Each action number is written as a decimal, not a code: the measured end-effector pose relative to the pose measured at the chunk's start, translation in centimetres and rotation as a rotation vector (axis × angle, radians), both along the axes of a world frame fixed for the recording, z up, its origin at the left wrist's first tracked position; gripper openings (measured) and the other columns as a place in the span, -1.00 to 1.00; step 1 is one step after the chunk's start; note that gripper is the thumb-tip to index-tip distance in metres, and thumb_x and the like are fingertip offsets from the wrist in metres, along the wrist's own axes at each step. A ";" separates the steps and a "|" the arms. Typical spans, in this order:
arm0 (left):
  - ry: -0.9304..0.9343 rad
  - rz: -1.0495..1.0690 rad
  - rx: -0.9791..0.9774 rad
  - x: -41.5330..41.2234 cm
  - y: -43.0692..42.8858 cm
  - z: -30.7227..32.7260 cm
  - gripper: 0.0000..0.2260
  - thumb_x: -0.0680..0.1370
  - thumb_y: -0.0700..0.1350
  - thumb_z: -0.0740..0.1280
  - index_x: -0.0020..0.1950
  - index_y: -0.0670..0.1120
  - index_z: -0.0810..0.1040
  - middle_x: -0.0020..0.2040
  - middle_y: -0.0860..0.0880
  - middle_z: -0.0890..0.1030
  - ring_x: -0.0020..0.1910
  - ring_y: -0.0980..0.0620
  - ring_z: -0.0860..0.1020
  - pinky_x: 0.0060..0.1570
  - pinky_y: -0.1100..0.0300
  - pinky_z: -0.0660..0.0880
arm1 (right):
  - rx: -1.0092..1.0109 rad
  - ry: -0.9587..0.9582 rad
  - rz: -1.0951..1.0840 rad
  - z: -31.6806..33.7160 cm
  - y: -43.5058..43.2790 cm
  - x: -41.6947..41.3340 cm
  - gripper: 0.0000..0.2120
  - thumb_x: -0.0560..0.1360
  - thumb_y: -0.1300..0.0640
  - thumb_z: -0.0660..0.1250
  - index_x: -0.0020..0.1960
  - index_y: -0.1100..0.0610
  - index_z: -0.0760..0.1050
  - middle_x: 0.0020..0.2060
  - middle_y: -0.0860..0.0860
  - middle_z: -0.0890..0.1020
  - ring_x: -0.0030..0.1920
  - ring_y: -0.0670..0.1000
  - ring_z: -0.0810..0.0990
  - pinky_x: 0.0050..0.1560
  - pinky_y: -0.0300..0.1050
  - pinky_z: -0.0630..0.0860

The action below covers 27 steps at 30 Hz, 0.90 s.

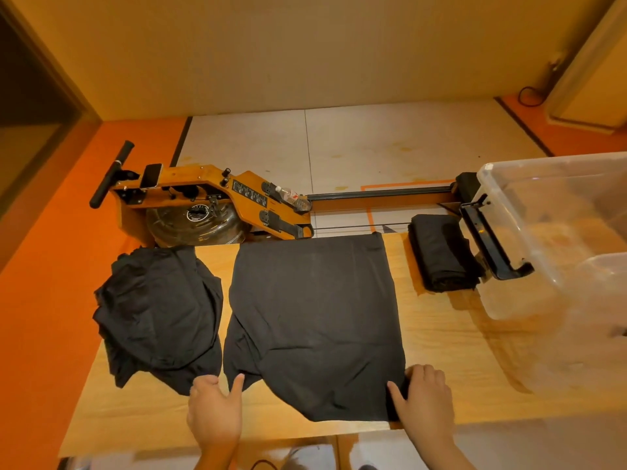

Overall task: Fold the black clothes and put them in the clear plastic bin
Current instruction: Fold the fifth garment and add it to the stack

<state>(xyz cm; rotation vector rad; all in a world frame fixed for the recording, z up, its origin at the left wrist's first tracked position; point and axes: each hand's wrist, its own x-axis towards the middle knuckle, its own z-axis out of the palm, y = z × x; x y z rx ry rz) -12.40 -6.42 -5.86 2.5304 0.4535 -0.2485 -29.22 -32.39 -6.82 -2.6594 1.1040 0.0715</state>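
Note:
A black garment (315, 320) lies spread flat in the middle of the wooden table (451, 351). My right hand (425, 398) grips its near right corner, thumb on top of the cloth. At the near left edge my left hand (213, 408) is relaxed, its thumb touching the cloth. To the left sits a crumpled pile of black clothes (159, 310). A folded black garment (437, 252) lies at the far right of the table, beside the clear plastic bin (556, 232). The bin stands at the right and looks empty.
A wooden rowing machine (217, 198) with a water tank and a long rail lies on the floor behind the table. A black bracket (488, 245) sits between the folded garment and the bin. The floor is orange at the left.

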 end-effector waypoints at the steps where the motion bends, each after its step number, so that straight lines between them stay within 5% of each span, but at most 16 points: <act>1: 0.017 0.007 -0.038 -0.2 0.1 0.2 -0.71 0.50 0.00 0.44 -0.04 -0.18 0.45 -0.15 -0.14 0.54 -0.10 -0.22 0.51 -0.07 -0.05 0.45 | 0.009 -0.003 0.022 0.1 0.2 0.0 -0.62 0.12 0.07 0.67 -0.32 0.11 0.46 -0.39 0.01 0.47 -0.35 0.07 0.47 -0.43 -0.10 0.33; 5: 0.072 -0.049 -0.085 0.0 0.4 0.4 -0.72 0.58 -0.07 0.34 -0.28 -0.12 0.37 -0.32 -0.11 0.48 -0.29 -0.15 0.45 -0.32 0.08 0.28 | 0.169 -0.051 -0.061 1.3 0.2 0.5 -0.75 0.50 0.06 0.40 -0.21 0.04 0.33 -0.33 -0.09 0.43 -0.30 -0.05 0.42 -0.40 -0.21 0.26; 8: 0.025 0.043 -0.215 0.6 0.7 1.1 -0.72 0.63 -0.15 0.23 -0.25 -0.19 0.28 -0.34 -0.19 0.40 -0.33 -0.17 0.41 -0.32 0.05 0.25 | 0.426 -0.212 -0.232 2.4 -0.4 0.6 -0.82 0.61 0.06 0.20 -0.11 0.12 0.31 -0.34 0.01 0.51 -0.33 -0.01 0.49 -0.41 -0.14 0.30; 13: 0.041 0.264 -0.621 2.2 1.9 2.0 -0.84 0.66 -0.17 0.19 0.06 -0.28 0.40 -0.09 -0.22 0.49 -0.10 -0.18 0.57 0.09 -0.06 0.49 | 0.658 -0.520 -0.438 3.6 -2.5 1.0 -0.83 0.58 0.18 0.29 -0.14 0.20 0.35 -0.29 0.12 0.50 -0.21 0.12 0.50 -0.25 -0.05 0.37; 19: 0.032 0.364 -0.914 2.0 2.0 3.6 -0.82 0.59 -0.25 0.31 0.18 -0.23 0.42 0.00 -0.23 0.54 0.06 -0.18 0.54 0.15 -0.03 0.47 | 0.827 -0.679 -0.532 4.3 -2.9 1.2 -0.86 0.52 0.21 0.37 -0.01 0.02 0.45 -0.02 0.17 0.62 0.04 0.16 0.59 0.08 0.17 0.56; 22: 0.034 0.397 -0.944 2.5 2.4 4.1 -0.78 0.58 -0.21 0.33 0.21 -0.22 0.45 -0.05 -0.22 0.55 -0.11 -0.13 0.55 0.01 0.01 0.52 | 0.913 -0.777 -0.585 5.6 -3.4 1.3 -0.87 0.52 0.25 0.37 0.03 0.15 0.46 -0.08 0.19 0.63 -0.08 0.14 0.63 -0.16 -0.03 0.59; 25: -0.002 0.401 -0.852 3.0 2.7 4.0 -0.78 0.56 -0.17 0.37 0.16 -0.23 0.47 -0.05 -0.20 0.53 -0.13 -0.13 0.52 -0.19 0.09 0.49 | 0.914 -0.835 -0.597 6.3 -3.9 1.0 -0.91 0.52 0.25 0.36 -0.02 0.18 0.47 -0.23 0.20 0.63 -0.41 0.03 0.60 -0.47 -0.22 0.53; 27: 0.002 0.339 -0.709 2.6 2.6 3.6 -0.78 0.55 -0.17 0.39 0.12 -0.23 0.47 0.00 -0.19 0.54 -0.17 -0.15 0.52 -0.28 0.11 0.46 | 0.887 -0.783 -0.603 5.5 -4.0 0.9 -0.92 0.51 0.25 0.37 -0.05 0.20 0.47 -0.25 0.21 0.63 -0.44 0.06 0.59 -0.48 -0.21 0.53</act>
